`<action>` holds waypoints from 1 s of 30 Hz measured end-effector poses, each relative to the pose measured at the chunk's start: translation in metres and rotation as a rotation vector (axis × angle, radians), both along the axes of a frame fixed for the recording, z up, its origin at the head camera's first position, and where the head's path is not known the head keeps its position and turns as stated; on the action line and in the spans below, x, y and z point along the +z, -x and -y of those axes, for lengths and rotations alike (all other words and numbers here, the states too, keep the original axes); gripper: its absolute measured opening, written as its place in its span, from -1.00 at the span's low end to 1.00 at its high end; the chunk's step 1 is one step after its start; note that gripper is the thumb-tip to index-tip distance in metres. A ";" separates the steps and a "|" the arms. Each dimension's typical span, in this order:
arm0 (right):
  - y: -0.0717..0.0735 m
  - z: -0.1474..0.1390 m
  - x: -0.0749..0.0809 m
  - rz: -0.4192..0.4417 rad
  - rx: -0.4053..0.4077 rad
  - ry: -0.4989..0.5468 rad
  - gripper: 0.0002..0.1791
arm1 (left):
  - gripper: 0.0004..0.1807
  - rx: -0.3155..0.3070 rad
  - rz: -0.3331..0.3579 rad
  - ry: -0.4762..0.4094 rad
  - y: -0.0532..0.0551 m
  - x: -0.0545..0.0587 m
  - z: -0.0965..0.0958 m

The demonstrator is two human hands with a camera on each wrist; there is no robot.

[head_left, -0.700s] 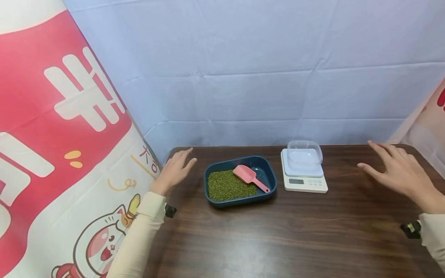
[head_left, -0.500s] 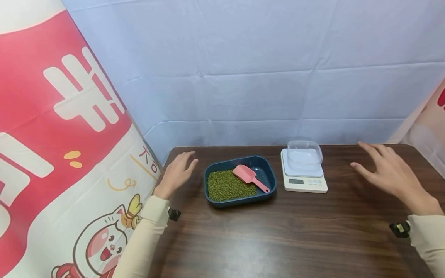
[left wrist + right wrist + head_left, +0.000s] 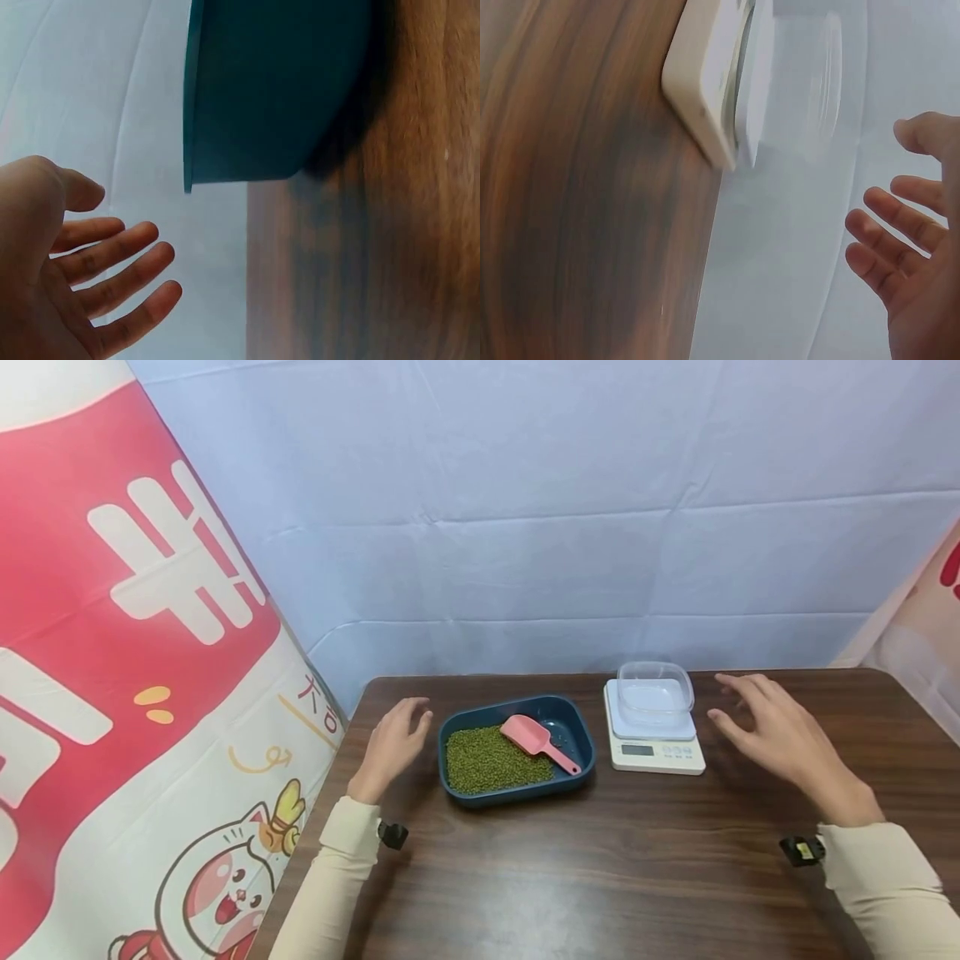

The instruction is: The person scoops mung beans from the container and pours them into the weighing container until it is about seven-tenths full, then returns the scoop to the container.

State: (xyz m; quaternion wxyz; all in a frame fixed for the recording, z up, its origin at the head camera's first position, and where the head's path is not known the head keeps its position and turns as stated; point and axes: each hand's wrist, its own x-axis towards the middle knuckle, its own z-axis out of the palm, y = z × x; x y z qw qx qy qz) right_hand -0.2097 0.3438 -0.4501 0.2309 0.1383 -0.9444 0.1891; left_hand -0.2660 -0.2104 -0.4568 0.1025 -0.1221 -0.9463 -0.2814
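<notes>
A dark blue tray [image 3: 577, 727] holds green beans [image 3: 491, 762], most likely mung beans, heaped toward its left side. On them lies a pink scoop [image 3: 531, 735], its handle pointing to the tray's front right. Just left of the tray hovers my left hand [image 3: 393, 743], fingers relaxed, touching nothing. To the right of the tray stands a white kitchen scale [image 3: 660, 756] with a clear plastic container [image 3: 655, 693] on its plate. My right hand [image 3: 780, 735] is just right of the scale, fingers loosely spread and apart from it. Both wrist views show nothing held.
The brown wooden table [image 3: 525, 877] ends at a pale hanging cloth [image 3: 487, 527] behind the tray and scale. A printed red and white banner [image 3: 187, 735] hangs along the left edge.
My right hand has moved left toward the scale and container. My left hand has shifted slightly right and closer to the tray. The tray, scoop and scale stay in place.
</notes>
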 end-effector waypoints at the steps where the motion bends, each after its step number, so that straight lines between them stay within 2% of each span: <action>1: 0.000 0.004 -0.001 -0.010 0.006 0.004 -0.41 | -0.58 0.004 0.002 -0.010 0.000 -0.001 -0.001; 5: 0.003 0.022 -0.002 -0.055 0.028 0.033 -0.46 | -0.60 0.024 0.013 -0.036 -0.002 -0.006 -0.002; 11: 0.004 0.048 -0.002 -0.060 0.060 0.053 -0.52 | -0.59 0.027 0.066 -0.071 -0.006 -0.010 -0.004; 20: 0.010 0.087 -0.009 -0.008 0.121 0.057 -0.64 | -0.54 0.077 0.096 -0.089 -0.015 -0.019 -0.012; 26: 0.016 0.108 -0.016 0.015 0.156 0.057 -0.66 | -0.54 0.088 0.093 -0.098 -0.019 -0.025 -0.018; 30: 0.020 0.117 -0.021 0.061 0.158 0.066 -0.66 | -0.56 0.091 0.093 -0.120 -0.021 -0.028 -0.021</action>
